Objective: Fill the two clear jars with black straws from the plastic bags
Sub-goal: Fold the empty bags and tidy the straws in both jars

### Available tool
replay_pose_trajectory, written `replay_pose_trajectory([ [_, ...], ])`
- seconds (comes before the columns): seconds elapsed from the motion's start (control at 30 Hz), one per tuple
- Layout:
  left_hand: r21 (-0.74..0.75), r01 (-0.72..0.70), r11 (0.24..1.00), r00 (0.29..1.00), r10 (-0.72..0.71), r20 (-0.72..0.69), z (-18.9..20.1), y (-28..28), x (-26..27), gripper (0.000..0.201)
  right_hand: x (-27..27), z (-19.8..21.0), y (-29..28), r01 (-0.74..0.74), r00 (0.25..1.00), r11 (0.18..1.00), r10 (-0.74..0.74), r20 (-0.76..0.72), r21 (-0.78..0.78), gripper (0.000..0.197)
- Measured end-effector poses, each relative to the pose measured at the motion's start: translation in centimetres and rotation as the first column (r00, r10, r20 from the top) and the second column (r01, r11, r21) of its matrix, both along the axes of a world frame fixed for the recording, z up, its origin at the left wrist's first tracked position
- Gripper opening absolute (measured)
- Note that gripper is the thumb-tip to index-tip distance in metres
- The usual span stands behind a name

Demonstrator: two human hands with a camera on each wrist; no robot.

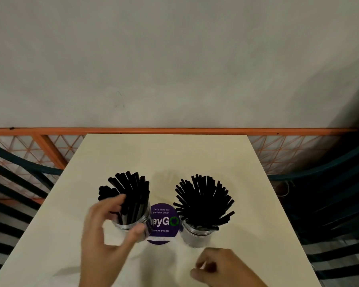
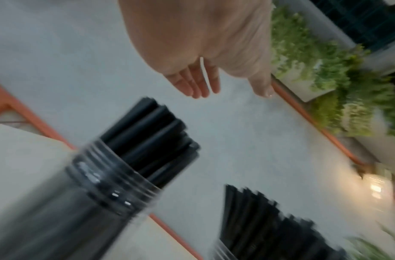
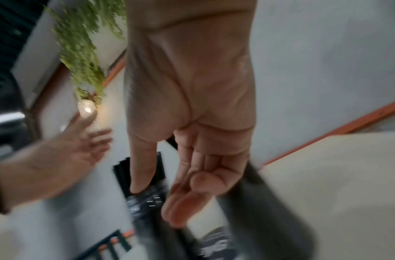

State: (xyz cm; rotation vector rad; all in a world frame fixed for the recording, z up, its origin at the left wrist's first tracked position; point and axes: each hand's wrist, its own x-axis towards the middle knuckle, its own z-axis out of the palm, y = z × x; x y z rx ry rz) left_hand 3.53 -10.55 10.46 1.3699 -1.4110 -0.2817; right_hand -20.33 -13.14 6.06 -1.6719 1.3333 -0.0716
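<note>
Two clear jars stand side by side on the cream table (image 1: 174,158), each packed with black straws. The left jar (image 1: 133,226) holds thicker straws (image 1: 131,189); the right jar (image 1: 197,235) holds thinner straws (image 1: 203,199) that fan out. My left hand (image 1: 129,213) hovers at the left jar with spread fingers and grips nothing; its thumb is by the front rim. The left wrist view shows that hand (image 2: 231,89) with straight fingers, above the jar (image 2: 98,184). My right hand (image 1: 198,269) sits near the table's front, loosely curled and empty. No plastic bag is in view.
A round purple sticker (image 1: 163,221) lies on the table between the jars. Dark slatted chairs stand at the left (image 1: 13,183) and right (image 1: 330,193). An orange rail (image 1: 174,131) and a grey wall run behind the table's far edge.
</note>
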Motion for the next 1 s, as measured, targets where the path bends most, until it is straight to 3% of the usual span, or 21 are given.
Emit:
replay_pose_trajectory([
  [0.07, 0.07, -0.092, 0.993, 0.988, 0.1, -0.116, -0.5, -0.2, 2.0, 0.072, 3.4, 1.3, 0.8, -0.061, 0.991, 0.997, 0.066, 0.114, -0.05, 0.018],
  [0.13, 0.185, -0.088, 0.979, 0.969, 0.127, -0.212, -1.7, -0.6, 3.7, 0.096, 6.5, 1.7, 0.9, -0.037, 0.978, 0.991, 0.063, 0.2, -0.129, 0.028],
  [0.2, 0.274, 0.0, 0.962, 0.962, 0.075, -0.262, -3.0, -1.4, 5.1, 0.119, 9.1, 1.4, 0.6, 0.076, 0.959, 0.977, -0.017, 0.282, -0.199, 0.052],
  [0.3, 0.385, 0.205, 0.9, 0.94, -0.071, -0.334, -3.9, -2.8, 6.0, 0.137, 12.0, 0.9, -0.7, 0.202, 0.919, 0.956, -0.11, 0.378, -0.213, 0.106],
  [0.4, 0.441, 0.327, 0.836, 0.919, -0.172, -0.355, -3.9, -4.3, 6.6, 0.148, 13.9, 0.5, -3.0, 0.242, 0.911, 0.946, -0.146, 0.385, -0.214, 0.129],
  [0.5, 0.435, 0.412, 0.801, 0.891, -0.252, -0.379, -3.7, -5.5, 7.0, 0.15, 15.5, -0.5, -5.2, 0.207, 0.927, 0.928, -0.084, 0.366, -0.311, 0.131],
  [0.57, 0.412, 0.439, 0.798, 0.874, -0.274, -0.401, -3.7, -5.8, 7.0, 0.142, 16.6, -0.4, -6.0, 0.161, 0.92, 0.925, -0.015, 0.391, -0.344, 0.123],
  [0.7, 0.319, 0.354, 0.879, 0.902, -0.232, -0.364, -3.6, -5.5, 5.9, 0.094, 17.8, 0.4, -6.5, 0.189, 0.874, 0.913, 0.011, 0.486, -0.361, 0.087],
  [0.77, 0.258, 0.296, 0.92, 0.909, -0.189, -0.371, -3.7, -4.9, 5.6, 0.085, 17.4, 0.0, -6.4, 0.207, 0.851, 0.92, -0.001, 0.525, -0.334, 0.084],
  [0.83, 0.243, 0.296, 0.924, 0.906, -0.191, -0.377, -4.0, -4.3, 5.9, 0.091, 16.6, -0.8, -6.3, 0.212, 0.845, 0.916, 0.002, 0.534, -0.34, 0.098],
  [1.0, 0.37, 0.356, 0.858, 0.921, -0.257, -0.292, -5.1, -3.9, 8.3, 0.13, 15.0, -2.3, -5.9, 0.195, 0.841, 0.948, -0.03, 0.541, -0.251, 0.126],
])
